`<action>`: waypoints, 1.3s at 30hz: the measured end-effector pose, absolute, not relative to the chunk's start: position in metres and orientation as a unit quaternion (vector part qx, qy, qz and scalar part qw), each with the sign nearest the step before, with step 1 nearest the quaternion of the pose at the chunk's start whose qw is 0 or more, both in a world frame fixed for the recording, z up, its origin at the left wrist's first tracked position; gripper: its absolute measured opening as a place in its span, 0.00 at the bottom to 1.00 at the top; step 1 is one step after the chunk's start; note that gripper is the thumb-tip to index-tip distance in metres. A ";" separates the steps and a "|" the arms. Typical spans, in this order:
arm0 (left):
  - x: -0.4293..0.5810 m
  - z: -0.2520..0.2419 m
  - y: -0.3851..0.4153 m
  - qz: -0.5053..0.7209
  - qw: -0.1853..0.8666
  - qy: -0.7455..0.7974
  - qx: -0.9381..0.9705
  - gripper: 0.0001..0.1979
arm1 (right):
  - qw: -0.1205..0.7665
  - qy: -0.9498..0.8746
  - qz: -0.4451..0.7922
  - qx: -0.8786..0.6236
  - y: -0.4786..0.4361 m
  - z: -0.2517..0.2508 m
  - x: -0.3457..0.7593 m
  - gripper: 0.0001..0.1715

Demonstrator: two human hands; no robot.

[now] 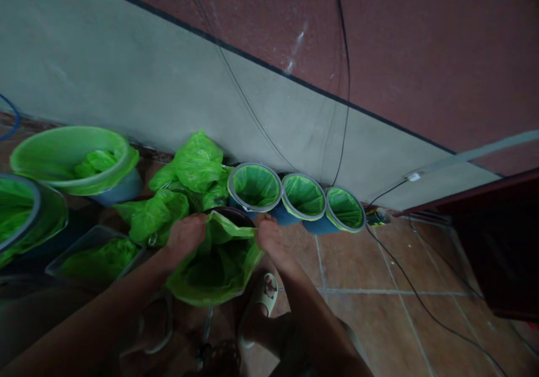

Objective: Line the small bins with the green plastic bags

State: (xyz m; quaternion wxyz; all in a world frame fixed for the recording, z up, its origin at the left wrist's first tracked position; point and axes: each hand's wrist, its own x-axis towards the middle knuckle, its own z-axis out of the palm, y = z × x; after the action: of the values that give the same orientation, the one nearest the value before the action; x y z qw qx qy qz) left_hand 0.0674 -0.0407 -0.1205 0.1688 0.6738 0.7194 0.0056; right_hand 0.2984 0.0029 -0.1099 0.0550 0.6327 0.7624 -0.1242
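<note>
A translucent green trash bag (pixel 214 287) hangs with its mouth wide, lining a bin whose dark rim (pixel 231 215) shows at the far side. My left hand (pixel 188 234) is closed on the bag's edge at the left. On the right, my right hand (pixel 268 232) grips the same edge, so the far side of the mouth is stretched between both hands. The near side of the bag folds outward and hides most of the bin. Inside, the bag looks dark.
Three lined blue bins, the closest with a grey rim (pixel 255 187), stand along the wall. Filled green bags (pixel 197 161) lie left of them. A large lined tub (pixel 73 183) and a clear box (pixel 90 234) are further left. A black cable (pixel 415 287) crosses the tiles.
</note>
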 end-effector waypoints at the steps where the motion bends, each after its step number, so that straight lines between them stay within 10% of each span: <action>1: 0.074 -0.119 -0.044 0.008 0.167 0.705 0.689 0.18 | 0.033 0.783 -0.140 0.605 -0.002 -0.107 0.289 0.24; 8: 0.102 -0.113 -0.064 0.027 0.173 0.616 0.768 0.20 | -0.031 0.882 -0.213 0.418 -0.036 -0.095 0.257 0.39; 15: 0.103 -0.108 -0.067 0.040 0.163 0.601 0.781 0.16 | 0.052 0.862 -0.167 0.475 -0.031 -0.092 0.257 0.19; 34: 0.067 -0.106 -0.044 -0.001 0.164 0.694 0.701 0.18 | 0.089 0.732 -0.166 0.655 0.006 -0.075 0.305 0.16; 39: 0.075 -0.107 -0.045 0.010 0.168 0.678 0.715 0.15 | -0.004 0.809 -0.160 0.566 -0.006 -0.083 0.288 0.39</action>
State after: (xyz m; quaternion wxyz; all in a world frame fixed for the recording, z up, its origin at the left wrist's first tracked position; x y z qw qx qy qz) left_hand 0.0754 -0.0451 -0.1073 0.1682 0.7152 0.6783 0.0096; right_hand 0.2878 -0.0061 -0.0833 -0.0037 0.5661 0.8086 -0.1603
